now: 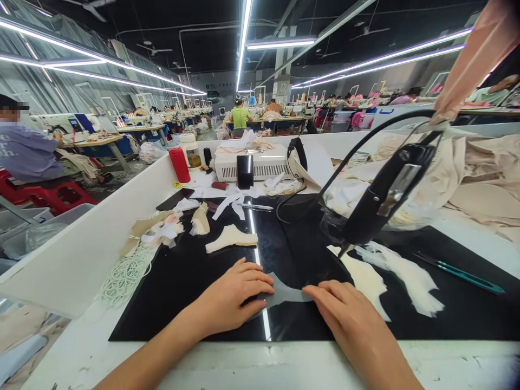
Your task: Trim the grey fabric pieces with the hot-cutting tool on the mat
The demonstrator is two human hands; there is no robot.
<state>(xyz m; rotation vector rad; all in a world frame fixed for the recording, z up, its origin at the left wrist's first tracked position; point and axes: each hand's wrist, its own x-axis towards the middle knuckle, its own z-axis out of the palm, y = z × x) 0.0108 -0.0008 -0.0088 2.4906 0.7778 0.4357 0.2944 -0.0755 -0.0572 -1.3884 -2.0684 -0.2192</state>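
A thin translucent grey piece (286, 292) lies on the glossy black mat (182, 292). On its left end rests my left hand (233, 295), fingers spread and lying nearly flat. My right hand (345, 309) touches the right end with its fingertips, the fingers pressed together over that edge. Beyond my left hand is a cream shaped piece (231, 238). To the right of the grey piece lie another cream piece (365, 279) and whitish sheer strips (410, 273). A black handheld tool (376, 203) hangs tip down above the right cream piece.
Teal tweezers (467, 272) lie at the right. Pale green cord (125, 276) and fabric scraps (162, 230) are at the left. Behind the mat stand a white vented box (268, 165), a phone (245, 171) and a red spool (179, 165). A black cable loops beside the tool. People sit farther away.
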